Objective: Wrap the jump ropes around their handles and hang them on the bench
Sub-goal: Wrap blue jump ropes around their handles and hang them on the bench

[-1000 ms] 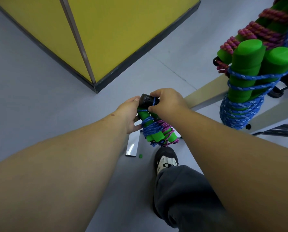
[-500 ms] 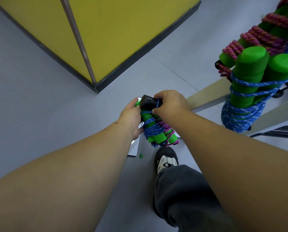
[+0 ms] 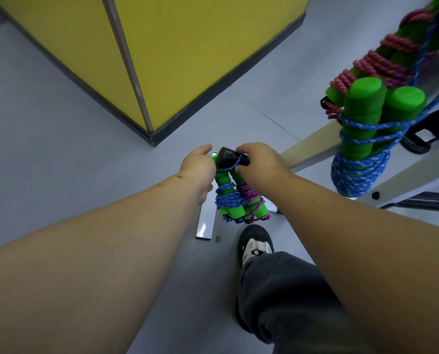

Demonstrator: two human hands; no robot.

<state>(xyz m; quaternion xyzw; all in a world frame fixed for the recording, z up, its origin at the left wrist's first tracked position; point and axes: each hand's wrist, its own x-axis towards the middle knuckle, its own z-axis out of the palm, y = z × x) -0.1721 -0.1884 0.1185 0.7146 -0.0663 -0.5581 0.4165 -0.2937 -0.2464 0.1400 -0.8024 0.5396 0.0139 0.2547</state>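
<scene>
Hanging a wrapped bundle on the bench peg.

The step in hand looked like the hanging: the right hand (image 3: 260, 162) pinched the blue cord (image 3: 229, 168) where it looped round the black peg (image 3: 229, 157), thumb above and fingers curled beneath, while the left hand (image 3: 196, 172) steadied the bundle of green handles (image 3: 232, 200) from the side, thumb out and straight (its fingers lay behind the bundle, so whether they gripped could not be told). The bundle, wound with blue and pink rope, hung just below the peg and between both hands, above the grey floor (image 3: 60, 149). Next, I judged, the loop wanted seating fully over the peg before either hand let go, lest it slip off. Two more wrapped bundles (image 3: 366, 129) already hung on the bench frame (image 3: 313, 149), well apart to the right.
</scene>
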